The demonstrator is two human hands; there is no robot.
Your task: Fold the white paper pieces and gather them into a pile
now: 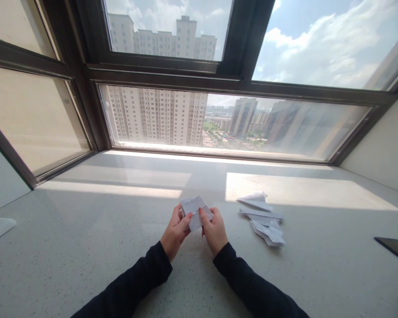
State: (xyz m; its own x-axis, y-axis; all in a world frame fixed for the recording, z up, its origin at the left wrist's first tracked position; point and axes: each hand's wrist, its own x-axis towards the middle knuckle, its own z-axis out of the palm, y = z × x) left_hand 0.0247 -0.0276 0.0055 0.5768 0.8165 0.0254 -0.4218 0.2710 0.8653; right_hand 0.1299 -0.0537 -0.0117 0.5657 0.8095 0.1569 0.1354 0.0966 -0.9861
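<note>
mid-fold | left hand [175, 232] + right hand [215, 229] grip pinching folded paper [195, 211] above counter [86, 247] | finished paper planes [263, 218] right of grip | next likely: firm crease

This is a room high up in a city tower block, most likely a flat or an office. A wide, pale speckled stone surface [119, 247] runs like a deep sill into a bay of dark-framed windows [172, 75]. Through the glass stand tall apartment blocks [159, 115], with streets and greenery far below and a cloudy blue sky above.
</note>
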